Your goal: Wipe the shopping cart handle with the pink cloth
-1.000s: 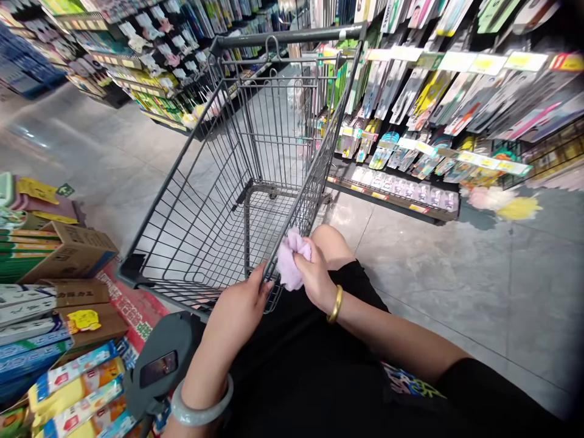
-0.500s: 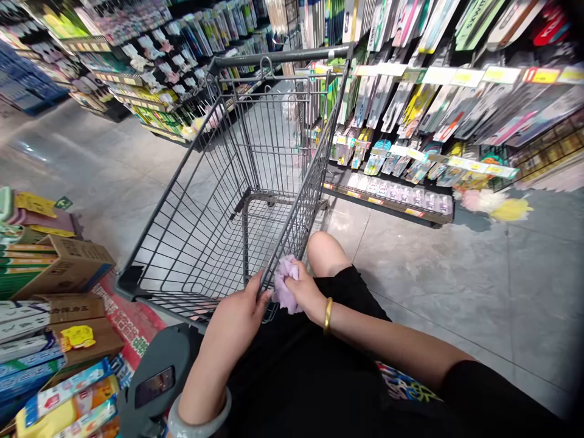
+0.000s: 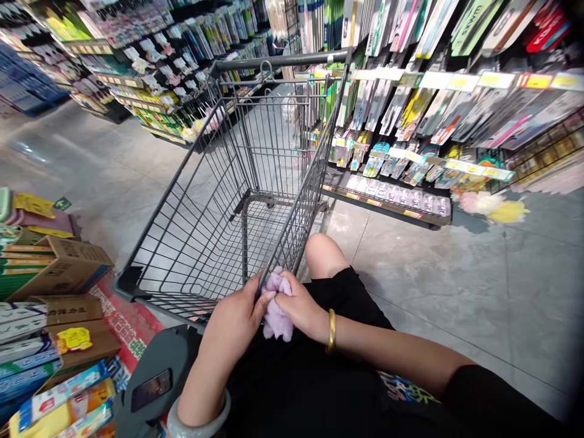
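Observation:
A grey wire shopping cart (image 3: 274,213) stands in front of me, its basket holding nothing that I can see. My left hand (image 3: 239,316) is closed round the cart's near rim, close to the corner of the side rail. Bunched in my right hand (image 3: 303,307) is a lilac cloth (image 3: 278,316), pressed against the rail just right of my left hand. The two hands nearly touch, and the left thumb lies against the cloth. A gold bangle is on the right wrist and a pale bangle on the left.
Shelves of packaged goods (image 3: 420,149) stand at the right, with more racks (image 3: 150,67) at the upper left. Cardboard boxes (image 3: 82,255) and packets are stacked at the left. A dark grey surface with a phone (image 3: 152,389) sits at the lower left. My bare knee is beside the cart.
My right hand and the lilac cloth have moved down and left along the rail, closer to my left hand. The left hand has stayed on the rim.

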Motion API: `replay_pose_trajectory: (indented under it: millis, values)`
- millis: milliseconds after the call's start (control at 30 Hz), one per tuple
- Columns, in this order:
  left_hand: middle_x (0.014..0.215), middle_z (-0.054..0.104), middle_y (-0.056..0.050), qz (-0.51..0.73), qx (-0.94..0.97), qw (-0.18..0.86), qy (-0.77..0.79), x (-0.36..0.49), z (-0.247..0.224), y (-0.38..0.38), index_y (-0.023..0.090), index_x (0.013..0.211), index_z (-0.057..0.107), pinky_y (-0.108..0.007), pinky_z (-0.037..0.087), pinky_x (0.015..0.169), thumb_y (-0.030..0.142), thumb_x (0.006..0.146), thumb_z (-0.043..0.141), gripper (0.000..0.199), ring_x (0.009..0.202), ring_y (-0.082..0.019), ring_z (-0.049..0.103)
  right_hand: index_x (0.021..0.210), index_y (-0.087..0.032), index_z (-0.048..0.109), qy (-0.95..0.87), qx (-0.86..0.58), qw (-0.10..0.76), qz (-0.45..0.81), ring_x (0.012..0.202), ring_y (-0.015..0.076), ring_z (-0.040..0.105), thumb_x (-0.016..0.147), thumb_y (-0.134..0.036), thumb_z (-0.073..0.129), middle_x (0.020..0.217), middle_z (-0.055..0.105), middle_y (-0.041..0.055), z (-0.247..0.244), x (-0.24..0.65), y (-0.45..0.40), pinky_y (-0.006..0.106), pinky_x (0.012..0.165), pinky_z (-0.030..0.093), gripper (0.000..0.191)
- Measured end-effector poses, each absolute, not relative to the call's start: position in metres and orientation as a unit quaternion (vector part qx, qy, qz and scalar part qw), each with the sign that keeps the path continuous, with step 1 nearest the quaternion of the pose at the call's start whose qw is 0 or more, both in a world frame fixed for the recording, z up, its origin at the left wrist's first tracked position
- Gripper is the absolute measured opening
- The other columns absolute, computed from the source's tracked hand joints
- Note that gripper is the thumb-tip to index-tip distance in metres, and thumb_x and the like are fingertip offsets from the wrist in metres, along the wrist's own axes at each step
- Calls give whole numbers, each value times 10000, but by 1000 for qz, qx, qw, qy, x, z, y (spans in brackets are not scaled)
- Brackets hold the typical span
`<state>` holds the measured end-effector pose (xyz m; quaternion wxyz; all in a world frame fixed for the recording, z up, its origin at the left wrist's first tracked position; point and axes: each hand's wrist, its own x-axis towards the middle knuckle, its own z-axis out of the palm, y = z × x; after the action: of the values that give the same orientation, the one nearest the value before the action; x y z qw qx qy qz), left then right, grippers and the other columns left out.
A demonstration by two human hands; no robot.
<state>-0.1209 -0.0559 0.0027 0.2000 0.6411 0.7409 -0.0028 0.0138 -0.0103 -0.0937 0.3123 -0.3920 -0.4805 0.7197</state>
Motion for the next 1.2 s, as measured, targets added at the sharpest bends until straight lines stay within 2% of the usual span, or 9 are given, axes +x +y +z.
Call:
replay_pose_trajectory:
  millis: [133, 233, 367, 567, 667, 833, 1033, 1100, 1200]
  values:
    - [942, 734, -60, 31, 660, 199, 724, -125, 1, -59, 228, 1433, 435, -304, 476, 677, 570, 993, 260, 585, 792, -239, 692, 960, -257, 565, -569, -347, 335, 666, 794, 147, 556, 742, -147, 556, 842, 577, -28, -75, 24, -8, 288, 754, 473, 245]
    - [991, 737, -70, 14, 657, 182, 731, -124, 0, -58, 228, 1431, 443, -315, 484, 702, 591, 983, 277, 600, 840, -254, 699, 904, -241, 561, -578, -416, 305, 632, 832, 173, 575, 694, -143, 609, 860, 603, -11, -118, 20, -5, 321, 788, 488, 237]
    - [981, 741, -64, 1, 651, 186, 736, -123, 0, -58, 226, 1436, 442, -325, 489, 713, 586, 987, 263, 603, 846, -254, 700, 939, -220, 575, -492, -467, 243, 694, 850, 202, 612, 718, -132, 592, 881, 652, 33, -151, 8, -16, 347, 774, 510, 238]
    - [1096, 728, -93, 15, 657, 166, 735, -128, -4, -60, 198, 1407, 489, -332, 493, 769, 563, 997, 227, 608, 917, -254, 695, 1013, -253, 592, -577, -315, 256, 709, 807, 165, 600, 719, -147, 593, 914, 649, 3, -92, 14, -34, 285, 727, 475, 313]
    - [1016, 740, -81, 1, 654, 165, 738, -126, -2, -59, 203, 1395, 497, -325, 487, 739, 564, 997, 236, 598, 880, -253, 697, 884, -245, 603, -594, -341, 238, 689, 739, 153, 562, 654, -143, 648, 830, 625, -12, -107, 16, -30, 265, 679, 446, 256]
    - [884, 736, -67, -34, 640, 162, 750, -118, 3, -57, 218, 1386, 494, -304, 451, 655, 583, 991, 253, 589, 803, -251, 695, 678, -212, 518, -438, -463, 134, 759, 578, 152, 511, 599, -99, 624, 609, 541, -19, -157, 9, -29, 267, 541, 420, 174]
    - [931, 732, -77, -28, 635, 159, 755, -118, 2, -58, 212, 1372, 495, -293, 439, 673, 568, 999, 252, 570, 829, -238, 691, 883, -221, 570, -478, -369, 249, 757, 696, 123, 529, 699, -141, 531, 754, 565, -36, -94, 20, -23, 230, 630, 427, 205]
    - [925, 730, -72, -23, 636, 160, 755, -119, 1, -58, 219, 1363, 500, -290, 434, 666, 577, 997, 249, 570, 818, -236, 688, 867, -223, 589, -538, -335, 273, 724, 728, 120, 525, 682, -144, 565, 772, 575, -46, -90, 27, -11, 225, 654, 413, 203]
    - [861, 723, -52, -24, 639, 162, 752, -119, 1, -58, 228, 1331, 517, -286, 422, 645, 583, 995, 250, 557, 776, -232, 681, 727, -208, 550, -524, -413, 253, 701, 711, 125, 511, 630, -135, 621, 702, 555, -51, -122, 29, 6, 229, 650, 408, 141]
